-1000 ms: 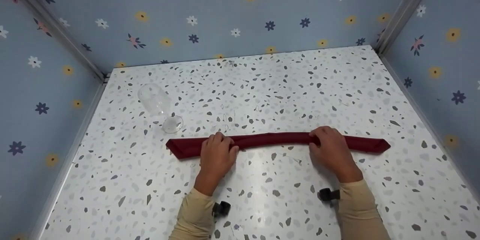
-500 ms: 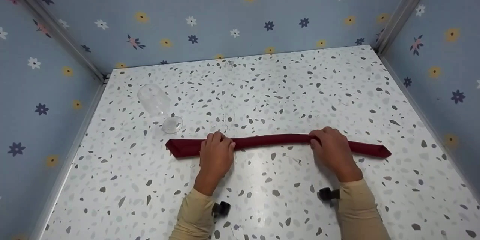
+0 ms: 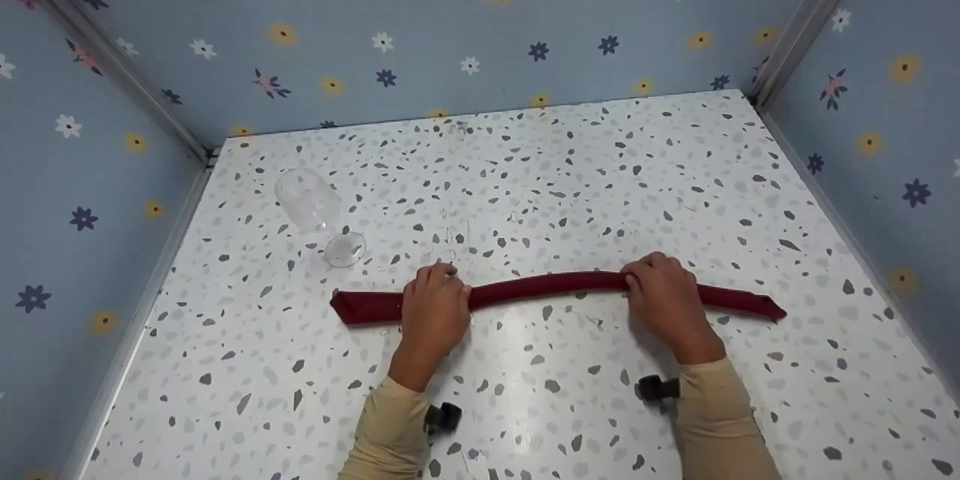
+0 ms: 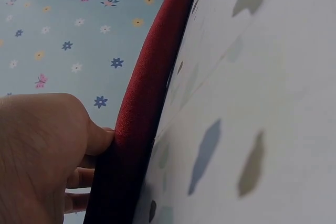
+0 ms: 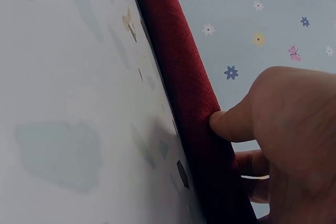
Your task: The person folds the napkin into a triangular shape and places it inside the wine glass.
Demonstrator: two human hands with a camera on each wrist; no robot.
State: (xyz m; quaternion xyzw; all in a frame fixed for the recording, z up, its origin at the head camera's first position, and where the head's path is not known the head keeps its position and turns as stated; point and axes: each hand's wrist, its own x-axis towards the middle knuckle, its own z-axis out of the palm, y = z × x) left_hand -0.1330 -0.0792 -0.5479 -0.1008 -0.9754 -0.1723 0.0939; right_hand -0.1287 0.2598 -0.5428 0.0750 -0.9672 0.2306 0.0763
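Note:
A dark red cloth napkin [image 3: 551, 284], rolled into a long narrow strip, lies across the table and bows slightly away from me in the middle. My left hand [image 3: 435, 311] grips it left of centre, and its flattened, angled end sticks out past the fingers. Right of centre, my right hand [image 3: 664, 300] holds the roll, with a thinner pointed end beyond it. In the left wrist view the thumb presses the near side of the cloth [image 4: 142, 87]. The right wrist view has the thumb against the roll [image 5: 184, 61] too, other fingers partly hidden behind it.
A clear stemmed glass [image 3: 309, 200] lies on its side at the left, its round foot close to the napkin's left end. The speckled white table [image 3: 525, 180] is bounded by blue flowered panels [image 3: 480, 22] at the back and both sides.
The strip has become narrower and rounder as both hands roll it. Its left end has shifted slightly toward me, and its right end has thinned and dips nearer. The glass stays put.

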